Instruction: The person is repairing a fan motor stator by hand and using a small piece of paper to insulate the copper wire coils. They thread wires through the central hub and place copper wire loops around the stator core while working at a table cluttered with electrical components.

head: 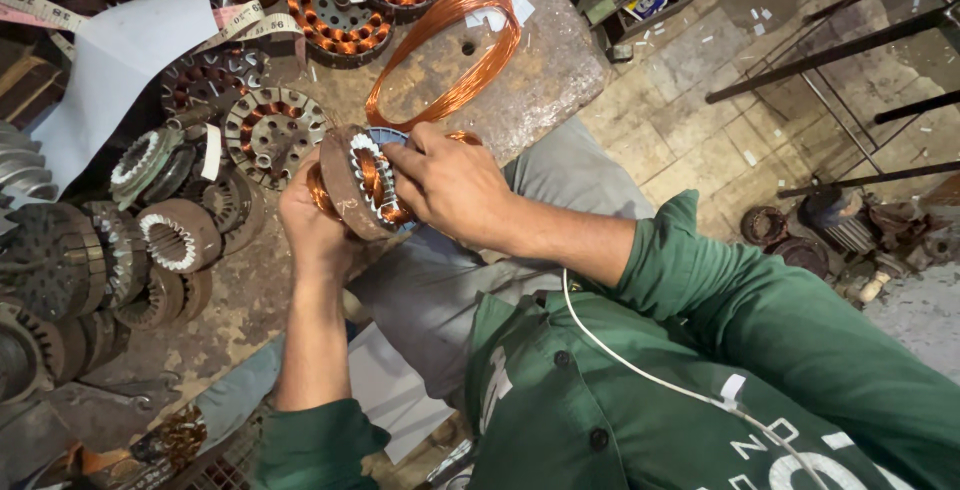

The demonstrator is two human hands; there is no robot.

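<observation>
A worn, stained table (540,70) stands over a tiled floor (720,140) littered with scraps, and a person in a green shirt sits at its near edge with a motor stator (352,182) held just above that edge, over the lap. The left hand (312,218) is wrapped around the stator's rusty outer ring from behind, fingers curled tight on it. The right hand (450,185) lies over the open face, its fingertips pressed down into the copper windings (372,175) set in the white-lined slots — whether they pinch a strand cannot be told. A loose copper wire coil (450,50) runs from beside the right hand up across the table toward the far edge, lying flat in a long oval. Along the left side of the table lie many other stators (270,130), some wound with copper and some bare, stacked and leaning against one another. A measuring tape (250,25) and a white sheet of paper (120,60) lie near the far left corner. A thin white cable (640,370) crosses the shirt front.
</observation>
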